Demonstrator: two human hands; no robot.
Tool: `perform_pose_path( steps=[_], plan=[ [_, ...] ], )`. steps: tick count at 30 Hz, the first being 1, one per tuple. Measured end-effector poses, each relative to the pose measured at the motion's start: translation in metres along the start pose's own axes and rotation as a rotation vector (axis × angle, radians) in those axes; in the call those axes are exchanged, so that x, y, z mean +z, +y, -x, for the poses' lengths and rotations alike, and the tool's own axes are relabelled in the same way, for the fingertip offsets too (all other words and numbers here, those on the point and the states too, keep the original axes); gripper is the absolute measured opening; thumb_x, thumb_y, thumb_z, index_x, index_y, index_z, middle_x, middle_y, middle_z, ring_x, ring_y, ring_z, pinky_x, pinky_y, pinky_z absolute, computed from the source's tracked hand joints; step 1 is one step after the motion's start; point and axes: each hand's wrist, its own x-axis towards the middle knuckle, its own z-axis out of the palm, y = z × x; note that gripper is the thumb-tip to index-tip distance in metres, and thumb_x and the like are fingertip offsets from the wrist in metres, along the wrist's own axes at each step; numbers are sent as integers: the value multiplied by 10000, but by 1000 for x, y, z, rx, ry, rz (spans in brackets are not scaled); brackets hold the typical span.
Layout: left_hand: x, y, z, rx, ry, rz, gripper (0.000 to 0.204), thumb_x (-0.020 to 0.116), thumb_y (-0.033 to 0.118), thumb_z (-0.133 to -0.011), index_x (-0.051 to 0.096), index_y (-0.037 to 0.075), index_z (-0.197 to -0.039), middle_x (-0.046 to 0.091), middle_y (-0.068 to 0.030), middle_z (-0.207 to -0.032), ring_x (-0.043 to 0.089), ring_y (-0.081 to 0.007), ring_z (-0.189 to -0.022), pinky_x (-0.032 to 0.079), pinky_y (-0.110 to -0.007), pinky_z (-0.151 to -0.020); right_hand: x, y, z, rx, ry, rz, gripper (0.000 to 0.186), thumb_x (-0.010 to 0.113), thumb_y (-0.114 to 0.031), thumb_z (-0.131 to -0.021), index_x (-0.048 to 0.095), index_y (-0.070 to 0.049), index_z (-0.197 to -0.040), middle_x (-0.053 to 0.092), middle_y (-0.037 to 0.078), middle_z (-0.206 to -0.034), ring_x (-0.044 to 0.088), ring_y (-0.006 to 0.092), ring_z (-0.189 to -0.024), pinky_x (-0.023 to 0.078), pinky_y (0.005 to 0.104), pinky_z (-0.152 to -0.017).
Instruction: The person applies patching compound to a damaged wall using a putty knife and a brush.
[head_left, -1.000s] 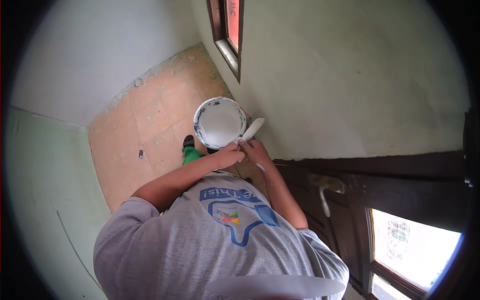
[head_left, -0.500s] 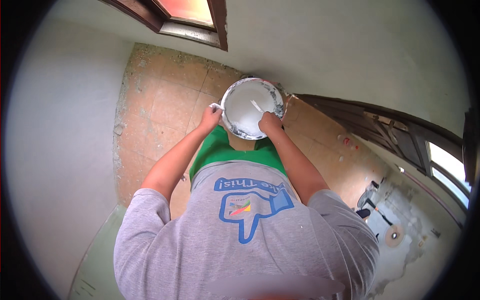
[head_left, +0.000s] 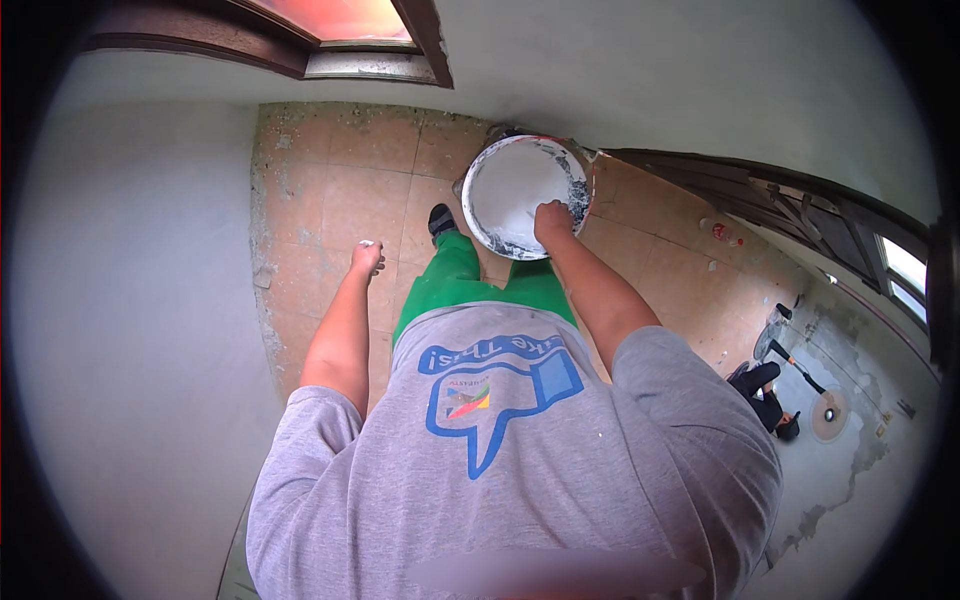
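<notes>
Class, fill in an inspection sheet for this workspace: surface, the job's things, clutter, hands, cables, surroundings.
Surface: tiled floor, orange-brown, stained along the wall edge.
Job's things: white bucket smeared with grey-white paste, held at its rim.
Clutter: tools and a round disc on the floor at far right.
Hands: right hand grips the bucket rim; left hand hangs free, closed on something small and white.
Cables: nothing seen.
Surroundings: pale plastered walls, dark wooden window frame, dark door frame.

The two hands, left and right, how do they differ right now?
The right hand grips the rim of the white bucket; the left hand is off it, over the tiled floor. The right hand reaches further forward; the left hand hangs at the side, loosely closed with something white at its fingers. Both are bare.
</notes>
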Motion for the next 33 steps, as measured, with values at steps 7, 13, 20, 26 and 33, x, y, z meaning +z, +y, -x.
perform_pose_path(
  steps=[7, 13, 20, 26, 33],
  plan=[
    [56, 36, 42, 264, 93, -64, 210, 613, 219, -836, 625, 16, -784, 650, -103, -648, 627, -214, -527, 510, -360, -503, -30, 43, 28, -204, 153, -124, 205, 570, -51, -813, 681, -9, -981, 632, 229, -1076, 635, 373, -1026, 535, 474, -865],
    [123, 54, 84, 551, 119, 177, 181, 608, 153, -867, 657, -11, -925, 657, -95, -718, 627, -164, -608, 520, -335, -550, -30, 67, 25, -466, 237, -203, 149, 583, -37, -784, 628, -8, -923, 645, 221, -949, 658, 388, -925, 540, 498, -807],
    [137, 75, 128, 712, 30, 66, 161, 585, 130, -890, 659, -2, -946, 647, -74, -724, 608, -140, -634, 510, -288, -572, 1, 69, -2, -470, 295, -106, 113, 562, -51, -828, 645, -12, -894, 658, 200, -932, 668, 367, -899, 556, 465, -777],
    [106, 66, 100, 599, -32, 96, 141, 587, 121, -901, 659, 10, -950, 643, -54, -741, 608, -130, -645, 504, -279, -565, 3, 73, 23, -438, 256, -146, 138, 548, -35, -828, 632, -2, -932, 649, 206, -965, 661, 371, -917, 546, 464, -790],
    [80, 83, 71, 719, -96, -161, 184, 615, 164, -860, 680, 0, -915, 669, -89, -728, 623, -159, -676, 494, -336, -626, 15, 44, 27, -231, 294, -130, 146, 526, -26, -835, 635, 3, -928, 646, 214, -963, 666, 378, -907, 547, 472, -778]
  ],
)
